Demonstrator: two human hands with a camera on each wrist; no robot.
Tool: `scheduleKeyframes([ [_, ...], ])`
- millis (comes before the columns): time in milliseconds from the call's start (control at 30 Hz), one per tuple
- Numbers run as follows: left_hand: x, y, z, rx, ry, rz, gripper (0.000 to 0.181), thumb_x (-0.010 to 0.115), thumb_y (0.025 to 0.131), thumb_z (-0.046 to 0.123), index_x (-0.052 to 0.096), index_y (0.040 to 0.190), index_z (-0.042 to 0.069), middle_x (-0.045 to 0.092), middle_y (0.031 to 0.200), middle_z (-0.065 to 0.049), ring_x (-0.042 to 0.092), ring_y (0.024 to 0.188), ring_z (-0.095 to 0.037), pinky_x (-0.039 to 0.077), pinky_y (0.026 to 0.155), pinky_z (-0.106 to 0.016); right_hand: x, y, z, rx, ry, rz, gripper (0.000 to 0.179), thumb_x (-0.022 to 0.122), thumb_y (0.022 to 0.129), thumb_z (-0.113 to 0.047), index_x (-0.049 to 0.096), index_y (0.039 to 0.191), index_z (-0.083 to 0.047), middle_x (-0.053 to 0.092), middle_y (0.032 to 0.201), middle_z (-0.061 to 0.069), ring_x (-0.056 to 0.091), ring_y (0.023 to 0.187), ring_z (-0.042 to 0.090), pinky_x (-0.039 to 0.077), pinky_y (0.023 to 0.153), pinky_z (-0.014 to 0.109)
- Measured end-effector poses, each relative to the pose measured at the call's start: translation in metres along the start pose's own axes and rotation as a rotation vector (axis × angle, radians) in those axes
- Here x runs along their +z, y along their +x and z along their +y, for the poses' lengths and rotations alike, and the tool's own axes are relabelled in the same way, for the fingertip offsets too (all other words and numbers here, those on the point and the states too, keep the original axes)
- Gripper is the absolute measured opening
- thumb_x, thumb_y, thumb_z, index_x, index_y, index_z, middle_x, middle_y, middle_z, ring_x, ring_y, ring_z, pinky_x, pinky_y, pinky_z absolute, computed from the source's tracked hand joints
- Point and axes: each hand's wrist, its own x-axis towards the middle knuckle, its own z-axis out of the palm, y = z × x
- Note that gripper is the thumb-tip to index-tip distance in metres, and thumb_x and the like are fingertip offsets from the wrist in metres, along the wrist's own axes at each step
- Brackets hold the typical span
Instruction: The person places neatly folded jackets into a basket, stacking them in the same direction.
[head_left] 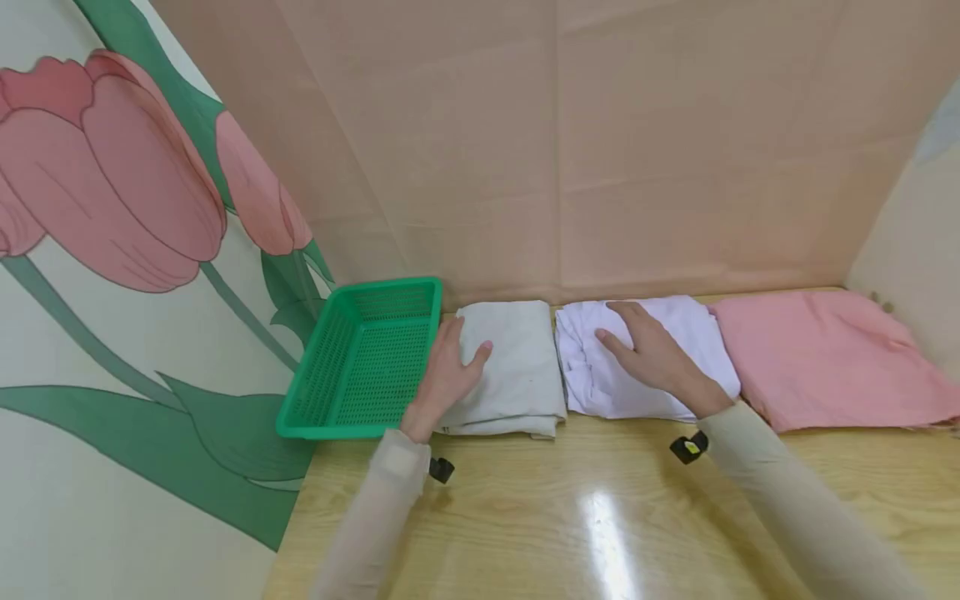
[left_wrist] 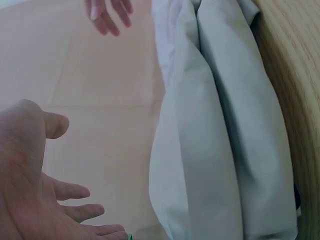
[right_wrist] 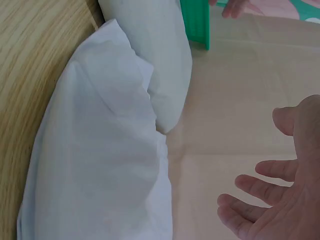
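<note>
Left hand, fingers spread, hovers at left edge of folded light-gray cloth beside green plastic basket; right hand, fingers spread, hovers over folded white cloth, left of pink cloth on wooden table.

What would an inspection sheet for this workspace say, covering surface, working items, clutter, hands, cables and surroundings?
Surface: glossy wood-grain tabletop.
Job's things: left to right, green perforated basket, folded grey cloth, folded white cloth, pink cloth, all in a row.
Clutter: nothing seen.
Grippers: left hand relaxed, raised near the grey cloth's left edge; right hand relaxed, raised over the white cloth; neither holds anything.
Cables: nothing seen.
Surroundings: tulip mural at left, beige backdrop behind.
</note>
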Motion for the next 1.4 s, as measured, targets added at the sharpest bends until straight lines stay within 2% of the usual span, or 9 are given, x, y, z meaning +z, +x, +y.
scheduleKeyframes([
  [200, 0.012, -0.004, 0.0, -0.053, -0.049, 0.026, 0.08, 0.058, 0.106, 0.048, 0.033, 0.165, -0.001, 0.029, 0.172, -0.026, 0.029, 0.159, -0.042, 0.028, 0.129, -0.055, 0.015, 0.002, -0.005, -0.009, 0.045, -0.005, 0.06, 0.058, 0.11, -0.03, 0.044, 0.153, 0.009, 0.049, 0.154, 0.032, 0.045, 0.144, 0.051, 0.033, 0.118, 0.067],
  [467, 0.029, -0.009, -0.003, -0.071, -0.028, 0.076, 0.078, 0.057, 0.108, 0.044, 0.031, 0.165, -0.002, 0.03, 0.172, -0.024, 0.028, 0.16, -0.039, 0.025, 0.131, -0.051, 0.033, 0.005, -0.006, 0.018, 0.144, -0.042, 0.058, 0.058, 0.11, -0.028, 0.043, 0.156, 0.005, 0.049, 0.155, 0.03, 0.051, 0.138, 0.052, 0.043, 0.112, 0.067],
  [767, 0.042, -0.016, -0.015, -0.112, 0.045, 0.125, 0.07, 0.055, 0.108, 0.042, 0.04, 0.162, 0.0, 0.036, 0.169, -0.024, 0.033, 0.158, -0.039, 0.028, 0.13, -0.051, 0.057, 0.008, -0.004, 0.043, 0.247, -0.035, 0.055, 0.059, 0.11, -0.022, 0.045, 0.154, 0.008, 0.052, 0.152, 0.032, 0.057, 0.133, 0.053, 0.048, 0.109, 0.065],
  [1100, 0.056, -0.021, -0.028, -0.148, -0.001, 0.177, 0.065, 0.057, 0.107, 0.034, 0.046, 0.157, -0.006, 0.04, 0.164, -0.031, 0.038, 0.154, -0.044, 0.031, 0.128, -0.052, 0.081, 0.003, -0.012, 0.054, 0.338, -0.046, 0.056, 0.063, 0.107, -0.016, 0.046, 0.152, 0.011, 0.053, 0.148, 0.036, 0.058, 0.13, 0.055, 0.051, 0.107, 0.064],
  [1233, 0.057, -0.021, -0.03, -0.186, -0.001, 0.174, 0.064, 0.057, 0.106, 0.034, 0.047, 0.156, -0.006, 0.039, 0.164, -0.031, 0.037, 0.155, -0.043, 0.032, 0.128, -0.052, 0.087, 0.003, -0.017, 0.084, 0.359, -0.055, 0.059, 0.065, 0.106, -0.015, 0.044, 0.153, 0.012, 0.05, 0.151, 0.037, 0.059, 0.129, 0.057, 0.052, 0.105, 0.064],
  [1400, 0.055, -0.02, -0.029, -0.27, -0.03, 0.149, 0.066, 0.057, 0.106, 0.035, 0.044, 0.158, -0.004, 0.035, 0.167, -0.032, 0.033, 0.157, -0.044, 0.03, 0.129, -0.052, 0.094, 0.003, -0.021, 0.151, 0.376, -0.077, 0.062, 0.066, 0.106, -0.016, 0.041, 0.156, 0.01, 0.047, 0.156, 0.035, 0.061, 0.128, 0.055, 0.053, 0.106, 0.062],
])
